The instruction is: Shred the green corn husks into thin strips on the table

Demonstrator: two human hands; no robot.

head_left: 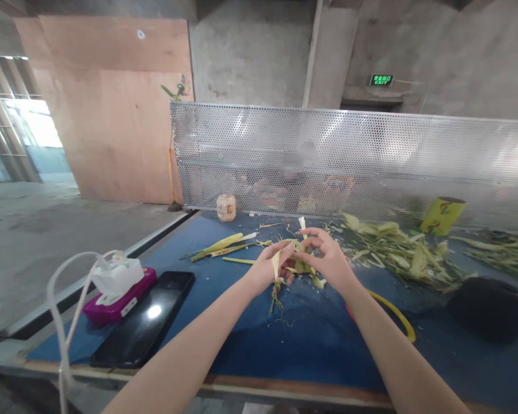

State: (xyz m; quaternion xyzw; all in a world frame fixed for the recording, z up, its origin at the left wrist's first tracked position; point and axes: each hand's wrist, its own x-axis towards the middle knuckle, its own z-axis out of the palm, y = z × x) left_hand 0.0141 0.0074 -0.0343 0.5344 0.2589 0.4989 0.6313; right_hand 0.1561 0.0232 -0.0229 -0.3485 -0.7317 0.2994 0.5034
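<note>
Near the middle of the blue tabletop my left hand [269, 265] is closed around a bundle of pale green, husk-like leaves [276, 268]. Thin root-like strands [277, 296] hang below it over the table. My right hand [326, 253] meets the left one at the bundle, thumb and fingers bent in a pinch on its leafy part; the exact contact is partly hidden by the fingers. A whitish tip [302, 223] sticks up beyond the right fingers. Left of my hands a straight green stalk [238, 260] and several long yellow-green leaves [220, 245] lie on the table.
A heap of pale leaves [397, 247] spreads right, with a yellow-green container [442, 216] behind and a dark rounded object [486, 309] in front. A yellow ring [399, 315] lies beside my right forearm. Left are a phone [144, 322], tissue pack [121, 296] and jar [227, 207]. Perforated metal screen [259, 138] behind.
</note>
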